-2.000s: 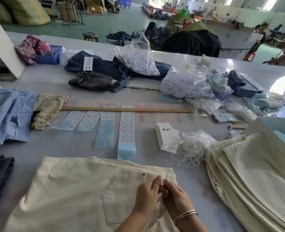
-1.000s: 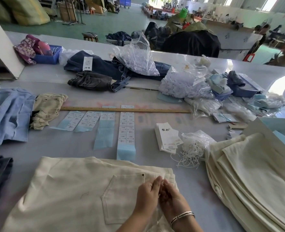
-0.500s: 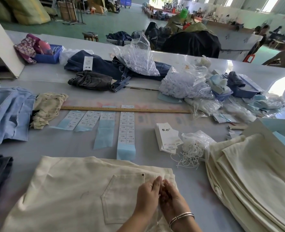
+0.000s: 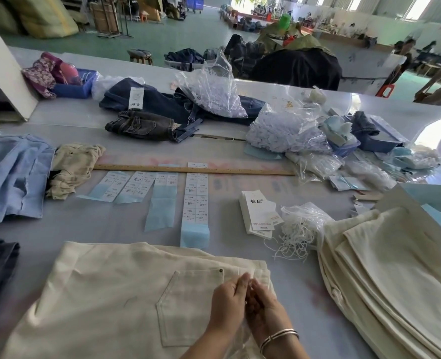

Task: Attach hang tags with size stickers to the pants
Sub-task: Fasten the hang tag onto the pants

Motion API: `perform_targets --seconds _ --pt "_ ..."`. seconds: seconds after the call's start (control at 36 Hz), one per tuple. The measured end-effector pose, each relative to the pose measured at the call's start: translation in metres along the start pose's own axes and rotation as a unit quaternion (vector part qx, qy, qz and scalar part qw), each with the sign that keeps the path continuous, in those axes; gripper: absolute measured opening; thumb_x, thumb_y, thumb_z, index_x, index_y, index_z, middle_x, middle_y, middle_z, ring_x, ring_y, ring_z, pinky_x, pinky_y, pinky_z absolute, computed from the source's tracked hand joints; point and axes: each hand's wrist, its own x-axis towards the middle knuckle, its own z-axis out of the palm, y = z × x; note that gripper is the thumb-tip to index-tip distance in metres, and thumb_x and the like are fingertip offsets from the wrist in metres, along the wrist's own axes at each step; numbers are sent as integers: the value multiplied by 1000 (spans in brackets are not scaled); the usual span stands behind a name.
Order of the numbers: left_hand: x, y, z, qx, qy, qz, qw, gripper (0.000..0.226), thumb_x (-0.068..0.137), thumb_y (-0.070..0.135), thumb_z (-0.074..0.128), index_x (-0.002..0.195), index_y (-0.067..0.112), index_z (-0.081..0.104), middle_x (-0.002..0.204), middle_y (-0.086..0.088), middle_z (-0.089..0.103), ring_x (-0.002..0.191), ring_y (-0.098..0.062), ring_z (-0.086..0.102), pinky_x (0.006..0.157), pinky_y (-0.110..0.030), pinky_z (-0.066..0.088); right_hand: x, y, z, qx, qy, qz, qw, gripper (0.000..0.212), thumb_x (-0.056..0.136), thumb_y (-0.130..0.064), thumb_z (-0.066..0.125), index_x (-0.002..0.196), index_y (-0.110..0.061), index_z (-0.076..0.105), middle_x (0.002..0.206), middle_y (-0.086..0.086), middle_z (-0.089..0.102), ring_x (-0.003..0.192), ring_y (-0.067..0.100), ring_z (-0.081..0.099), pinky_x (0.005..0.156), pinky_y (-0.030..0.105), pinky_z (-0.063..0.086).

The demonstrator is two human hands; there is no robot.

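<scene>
Cream pants [image 4: 105, 301] lie flat in front of me, back pocket up. My left hand [image 4: 228, 304] and my right hand [image 4: 264, 307] meet at the waistband's right corner, fingertips together, pinching something small and white there; what it is stays hidden between the fingers. A stack of white hang tags [image 4: 259, 213] lies beyond, beside a bag of white strings [image 4: 301, 229]. Strips of size stickers [image 4: 196, 200] on blue backing lie in a row further back.
A pile of folded cream pants [image 4: 390, 275] fills the right side. A wooden ruler [image 4: 193, 169] lies across the table. Blue fabric [image 4: 9, 174], beige cloth [image 4: 74, 167], dark jeans [image 4: 162, 110] and plastic bags [image 4: 284, 130] crowd the back and left.
Both hands stay together at the waistband corner, with only small finger movements. Nothing else on the table has moved.
</scene>
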Motion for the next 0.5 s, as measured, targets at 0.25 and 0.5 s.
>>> perform_targets --seconds 0.25,0.5 --pt "0 -2 6 -24 9 -10 1000 47 96 29 53 51 21 46 41 12 49 45 -1 44 53 -23 37 0 1 0 25 23 6 999 24 69 -20 65 84 -2 66 64 9 62 47 13 57 47 17 49" --pt "3 -5 2 16 -12 10 1000 42 97 32 52 56 22 51 53 6 54 52 -6 49 57 -25 40 -4 1 5 55 25 31 998 22 90 -17 56 76 -3 64 59 7 63 44 11 57 45 16 47"
